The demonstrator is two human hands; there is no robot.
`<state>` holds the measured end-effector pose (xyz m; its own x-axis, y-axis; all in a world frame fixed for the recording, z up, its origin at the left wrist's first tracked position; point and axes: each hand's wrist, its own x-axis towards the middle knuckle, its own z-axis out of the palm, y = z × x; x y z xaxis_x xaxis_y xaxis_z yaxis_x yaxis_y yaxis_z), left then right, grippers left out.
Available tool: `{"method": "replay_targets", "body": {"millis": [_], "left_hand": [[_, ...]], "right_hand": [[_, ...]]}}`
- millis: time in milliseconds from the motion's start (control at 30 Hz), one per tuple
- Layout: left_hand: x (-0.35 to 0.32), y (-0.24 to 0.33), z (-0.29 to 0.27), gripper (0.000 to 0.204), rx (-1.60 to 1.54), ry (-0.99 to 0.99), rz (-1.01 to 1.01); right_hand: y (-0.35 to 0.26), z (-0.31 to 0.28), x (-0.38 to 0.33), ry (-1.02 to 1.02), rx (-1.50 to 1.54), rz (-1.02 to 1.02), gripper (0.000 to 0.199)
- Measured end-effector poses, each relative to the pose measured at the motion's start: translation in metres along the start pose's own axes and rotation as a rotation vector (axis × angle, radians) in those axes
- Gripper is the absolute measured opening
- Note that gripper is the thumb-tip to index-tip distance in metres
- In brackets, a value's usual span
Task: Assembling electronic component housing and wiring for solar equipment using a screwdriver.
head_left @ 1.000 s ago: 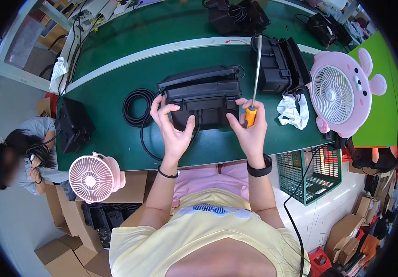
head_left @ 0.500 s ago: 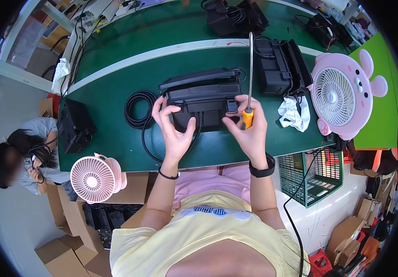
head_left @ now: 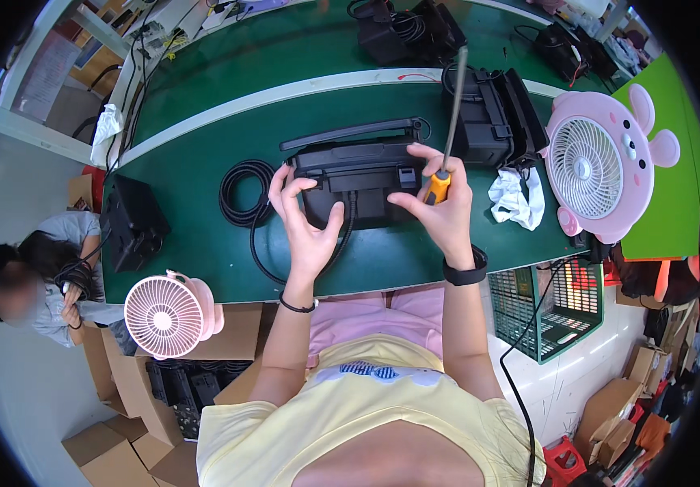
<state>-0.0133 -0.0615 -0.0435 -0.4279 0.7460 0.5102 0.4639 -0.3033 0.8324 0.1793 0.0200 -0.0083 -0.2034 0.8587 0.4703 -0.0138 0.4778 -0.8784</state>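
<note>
A black plastic case [head_left: 374, 188] with a latched front stands before me on the green table, a black cable coming out of its front. At its left end, my left hand [head_left: 305, 219] grips it with curved fingers, thumb against the front. Tucked in my right hand [head_left: 447, 211] is a screwdriver [head_left: 438, 188] with an orange-yellow handle, its long metal shaft pointing up and away. The same hand's forefinger rests on the top right of the case, and its thumb is by the right front latch. The cable coil [head_left: 244, 193] lies to the left.
More black cases [head_left: 484, 118] stand behind and right, beside a white cloth [head_left: 517, 199]. A pink fan [head_left: 585, 166] is at the right, a smaller one [head_left: 163, 316] at the near left edge. Another person [head_left: 62, 252] handles cable at far left. A green crate [head_left: 538, 349] sits below.
My right hand has shifted slightly; its forefinger has moved up from the latch to the case's top edge. The screwdriver now leans further right. My left hand is nearly unchanged.
</note>
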Motion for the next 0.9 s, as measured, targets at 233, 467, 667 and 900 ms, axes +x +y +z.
{"method": "replay_targets", "body": {"millis": [233, 467, 667, 900], "left_hand": [[0.002, -0.003, -0.002, 0.059, -0.026, -0.019, -0.003], [0.003, -0.001, 0.0, 0.057, 0.072, -0.039, -0.023], [0.012, -0.006, -0.002, 0.036, -0.048, 0.017, -0.043], [0.041, -0.017, 0.01, 0.044, -0.361, 0.057, -0.201]], "right_hand": [[0.006, 0.012, 0.007, 0.178, -0.067, -0.075, 0.044], [0.006, 0.017, 0.01, 0.181, -0.027, 0.018, 0.036], [0.004, 0.017, 0.006, 0.241, -0.157, 0.141, 0.046], [0.033, 0.009, 0.017, 0.121, 0.136, 0.391, 0.053]]}}
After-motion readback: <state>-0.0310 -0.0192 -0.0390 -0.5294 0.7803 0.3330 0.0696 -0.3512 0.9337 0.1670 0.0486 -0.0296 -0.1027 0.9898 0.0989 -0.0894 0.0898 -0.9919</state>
